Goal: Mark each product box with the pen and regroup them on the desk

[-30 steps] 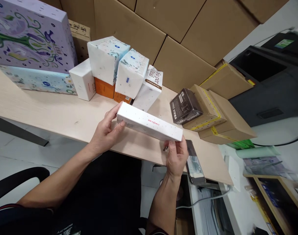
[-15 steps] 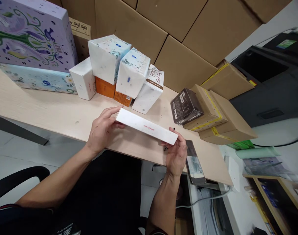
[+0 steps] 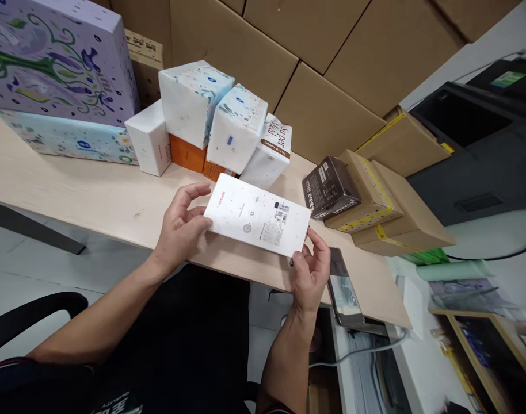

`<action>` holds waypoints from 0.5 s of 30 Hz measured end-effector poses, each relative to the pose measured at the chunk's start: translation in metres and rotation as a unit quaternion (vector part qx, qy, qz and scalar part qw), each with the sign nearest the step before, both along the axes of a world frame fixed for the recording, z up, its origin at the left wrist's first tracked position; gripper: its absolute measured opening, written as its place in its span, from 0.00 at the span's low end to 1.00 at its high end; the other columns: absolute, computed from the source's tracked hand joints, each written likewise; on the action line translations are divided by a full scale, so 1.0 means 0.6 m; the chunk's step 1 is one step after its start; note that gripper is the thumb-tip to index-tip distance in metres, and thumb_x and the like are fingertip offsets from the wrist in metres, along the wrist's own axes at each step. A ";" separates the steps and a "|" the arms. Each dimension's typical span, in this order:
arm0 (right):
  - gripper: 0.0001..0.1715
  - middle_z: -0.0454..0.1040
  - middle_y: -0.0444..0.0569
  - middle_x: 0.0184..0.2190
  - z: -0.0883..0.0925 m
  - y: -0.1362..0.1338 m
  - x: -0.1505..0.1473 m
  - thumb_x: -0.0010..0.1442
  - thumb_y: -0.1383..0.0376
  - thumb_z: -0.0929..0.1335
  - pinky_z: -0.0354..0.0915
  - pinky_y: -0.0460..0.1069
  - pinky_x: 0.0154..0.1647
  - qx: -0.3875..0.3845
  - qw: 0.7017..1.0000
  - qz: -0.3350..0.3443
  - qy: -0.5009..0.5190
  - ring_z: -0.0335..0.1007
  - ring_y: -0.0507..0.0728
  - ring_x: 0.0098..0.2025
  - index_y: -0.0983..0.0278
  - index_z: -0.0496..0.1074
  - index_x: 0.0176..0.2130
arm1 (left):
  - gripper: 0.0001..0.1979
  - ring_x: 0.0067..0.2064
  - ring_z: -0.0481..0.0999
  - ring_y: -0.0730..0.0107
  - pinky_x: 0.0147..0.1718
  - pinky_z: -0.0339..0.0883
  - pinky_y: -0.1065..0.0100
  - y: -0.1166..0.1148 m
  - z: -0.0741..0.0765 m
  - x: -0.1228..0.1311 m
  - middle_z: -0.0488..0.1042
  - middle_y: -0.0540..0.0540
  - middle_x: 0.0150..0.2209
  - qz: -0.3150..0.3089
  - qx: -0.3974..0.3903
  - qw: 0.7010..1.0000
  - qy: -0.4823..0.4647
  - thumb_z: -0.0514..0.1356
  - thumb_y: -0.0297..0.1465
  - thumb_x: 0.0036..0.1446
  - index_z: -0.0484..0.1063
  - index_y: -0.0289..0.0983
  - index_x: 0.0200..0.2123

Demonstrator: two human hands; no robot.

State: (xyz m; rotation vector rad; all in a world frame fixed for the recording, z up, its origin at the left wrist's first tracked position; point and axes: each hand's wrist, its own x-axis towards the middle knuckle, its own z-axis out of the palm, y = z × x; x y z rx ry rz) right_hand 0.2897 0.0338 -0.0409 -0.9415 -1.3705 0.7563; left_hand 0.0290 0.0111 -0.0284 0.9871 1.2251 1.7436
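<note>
A flat white box (image 3: 256, 215) with a small red logo, grey print and a label is held up over the front of the desk, its broad printed face turned toward me. My left hand (image 3: 183, 221) grips its left end, thumb on the near corner and fingers behind. At the right end my right hand (image 3: 310, 270) pinches the lower corner, with the thumb in front and fingers around the edge. Just beyond the box stand white boxes with blue floral tops (image 3: 235, 132), stacked on orange boxes (image 3: 187, 154).
On the left a large purple box (image 3: 60, 63) rests on a light blue floral box (image 3: 73, 138). A dark box (image 3: 330, 187) and taped cardboard boxes (image 3: 401, 213) sit at the right. A phone-like dark item (image 3: 345, 287) lies at the desk's (image 3: 73, 184) right front.
The flat white box has been tilted from its narrow side to its broad printed face. Both thumbs have come round to the front of it.
</note>
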 end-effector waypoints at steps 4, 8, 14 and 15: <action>0.32 0.70 0.58 0.64 0.003 -0.002 -0.004 0.57 0.61 0.74 0.73 0.65 0.58 -0.013 1.000 -0.007 0.009 0.77 0.65 0.57 0.56 0.70 0.60 | 0.39 0.43 0.81 0.63 0.31 0.72 0.69 0.003 -0.002 0.001 0.73 0.39 0.61 -0.033 0.014 0.999 -0.007 0.61 0.25 0.42 0.65 0.43 0.62; 0.36 0.73 0.58 0.61 -0.001 -0.002 -0.007 0.56 0.62 0.74 0.72 0.63 0.59 -0.003 0.999 -0.034 -0.005 0.76 0.63 0.57 0.57 0.68 0.63 | 0.40 0.44 0.81 0.63 0.36 0.74 0.68 0.000 0.002 0.006 0.80 0.42 0.51 -0.063 0.036 0.997 0.009 0.62 0.23 0.44 0.64 0.40 0.64; 0.29 0.75 0.58 0.57 -0.014 0.005 0.005 0.60 0.63 0.70 0.71 0.62 0.61 0.019 0.994 -0.085 -0.069 0.75 0.62 0.59 0.61 0.71 0.60 | 0.26 0.38 0.78 0.67 0.38 0.75 0.67 -0.003 0.008 0.008 0.79 0.49 0.38 -0.041 0.036 0.997 0.048 0.62 0.21 0.44 0.75 0.40 0.50; 0.26 0.75 0.57 0.56 -0.013 0.008 0.009 0.61 0.63 0.69 0.71 0.62 0.60 0.030 0.988 -0.116 -0.102 0.74 0.62 0.58 0.61 0.73 0.59 | 0.25 0.37 0.78 0.67 0.37 0.75 0.67 -0.003 0.008 0.008 0.79 0.49 0.37 -0.039 0.037 0.997 0.050 0.61 0.21 0.44 0.75 0.40 0.48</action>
